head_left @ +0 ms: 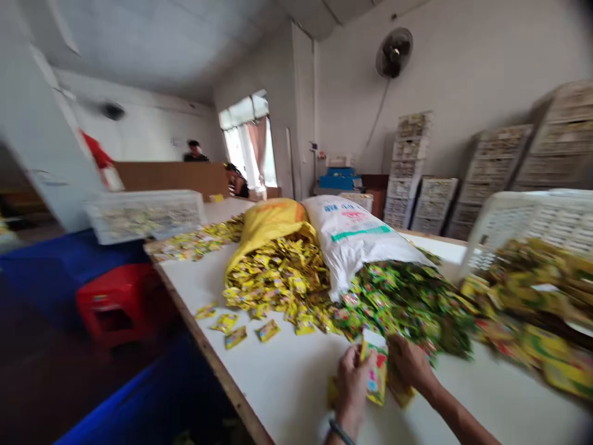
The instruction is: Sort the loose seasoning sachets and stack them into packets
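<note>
Upright between thumb and fingers of my left hand (353,378) is a yellow packet (378,377) with a white top edge and red print. My right hand (411,363) is just to its right, fingers curled and blurred beside the heap of small green packets (407,303). Another yellow packet (402,392) shows under the right hand; whether the fingers grip it is unclear. Small yellow packets (282,272) spill from a yellow sack (275,216) ahead. The green ones spill from a white sack (356,232) beside it.
A white basket (482,228) with larger yellow packets stands at right on the white table (273,383). At left are a clear crate (143,216), a red stool (113,303) and a blue bin (134,408). Stacked crates (407,167) line the wall. Two people are in the background.
</note>
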`<control>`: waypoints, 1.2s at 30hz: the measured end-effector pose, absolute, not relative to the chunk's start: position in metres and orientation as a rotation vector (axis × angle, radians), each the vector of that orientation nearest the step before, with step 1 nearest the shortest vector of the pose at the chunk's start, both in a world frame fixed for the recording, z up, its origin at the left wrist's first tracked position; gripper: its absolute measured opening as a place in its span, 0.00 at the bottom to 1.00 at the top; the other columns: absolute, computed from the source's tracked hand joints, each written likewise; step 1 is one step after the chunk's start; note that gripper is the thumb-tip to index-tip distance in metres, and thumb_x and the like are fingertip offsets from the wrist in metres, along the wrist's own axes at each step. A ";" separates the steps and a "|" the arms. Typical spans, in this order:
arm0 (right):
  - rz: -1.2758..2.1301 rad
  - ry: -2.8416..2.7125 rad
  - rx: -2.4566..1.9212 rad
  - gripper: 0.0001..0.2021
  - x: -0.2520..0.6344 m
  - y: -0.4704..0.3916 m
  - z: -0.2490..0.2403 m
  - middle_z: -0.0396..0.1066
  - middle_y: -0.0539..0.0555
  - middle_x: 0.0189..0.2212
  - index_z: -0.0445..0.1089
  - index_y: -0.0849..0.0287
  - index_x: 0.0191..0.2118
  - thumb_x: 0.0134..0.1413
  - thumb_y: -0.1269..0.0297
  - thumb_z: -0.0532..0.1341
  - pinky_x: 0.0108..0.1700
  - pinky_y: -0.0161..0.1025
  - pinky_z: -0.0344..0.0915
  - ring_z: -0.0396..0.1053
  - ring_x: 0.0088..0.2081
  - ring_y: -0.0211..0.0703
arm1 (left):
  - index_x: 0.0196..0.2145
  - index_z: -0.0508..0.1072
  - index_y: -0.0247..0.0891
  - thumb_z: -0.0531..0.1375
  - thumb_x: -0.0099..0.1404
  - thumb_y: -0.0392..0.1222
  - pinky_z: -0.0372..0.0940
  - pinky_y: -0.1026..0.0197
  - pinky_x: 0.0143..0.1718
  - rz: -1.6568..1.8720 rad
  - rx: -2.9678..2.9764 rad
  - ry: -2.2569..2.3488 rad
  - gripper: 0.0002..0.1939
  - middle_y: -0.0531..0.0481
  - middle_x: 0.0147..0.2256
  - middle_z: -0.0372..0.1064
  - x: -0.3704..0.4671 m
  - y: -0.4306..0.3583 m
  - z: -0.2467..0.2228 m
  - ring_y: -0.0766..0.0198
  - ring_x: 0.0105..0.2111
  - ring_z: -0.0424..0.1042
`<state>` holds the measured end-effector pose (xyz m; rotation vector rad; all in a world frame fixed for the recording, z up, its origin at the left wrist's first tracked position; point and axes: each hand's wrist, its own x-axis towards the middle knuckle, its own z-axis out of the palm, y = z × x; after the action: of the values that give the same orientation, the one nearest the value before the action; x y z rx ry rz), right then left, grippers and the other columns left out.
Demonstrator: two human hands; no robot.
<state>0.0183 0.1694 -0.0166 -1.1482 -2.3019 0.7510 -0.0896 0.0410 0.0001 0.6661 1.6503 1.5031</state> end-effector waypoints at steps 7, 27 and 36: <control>1.371 -1.671 -1.085 0.21 0.087 0.169 0.031 0.71 0.52 0.26 0.70 0.61 0.32 0.37 0.48 0.68 0.32 0.38 0.62 0.66 0.28 0.42 | 0.40 0.74 0.34 0.68 0.47 0.52 0.68 0.57 0.36 1.428 0.699 1.457 0.25 0.42 0.37 0.78 -0.078 0.047 -0.015 0.53 0.36 0.75; 1.297 -2.262 -0.904 0.07 0.074 0.148 0.037 0.68 0.46 0.23 0.71 0.58 0.29 0.38 0.70 0.65 0.29 0.33 0.60 0.63 0.26 0.37 | 0.34 0.77 0.31 0.73 0.42 0.47 0.70 0.61 0.34 1.397 0.598 1.189 0.23 0.44 0.29 0.78 -0.071 0.039 0.005 0.60 0.29 0.76; 0.946 -2.106 -1.320 0.11 0.057 0.156 0.002 0.69 0.55 0.34 0.69 0.60 0.32 0.41 0.63 0.67 0.41 0.40 0.61 0.66 0.38 0.47 | 0.39 0.73 0.33 0.68 0.48 0.50 0.69 0.63 0.31 1.694 0.474 1.413 0.23 0.50 0.29 0.77 -0.091 0.044 -0.010 0.62 0.28 0.75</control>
<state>0.0570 0.1558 0.0023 -1.3195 -2.1060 0.9457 -0.0905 0.0442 -0.0100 0.4740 1.4127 1.6942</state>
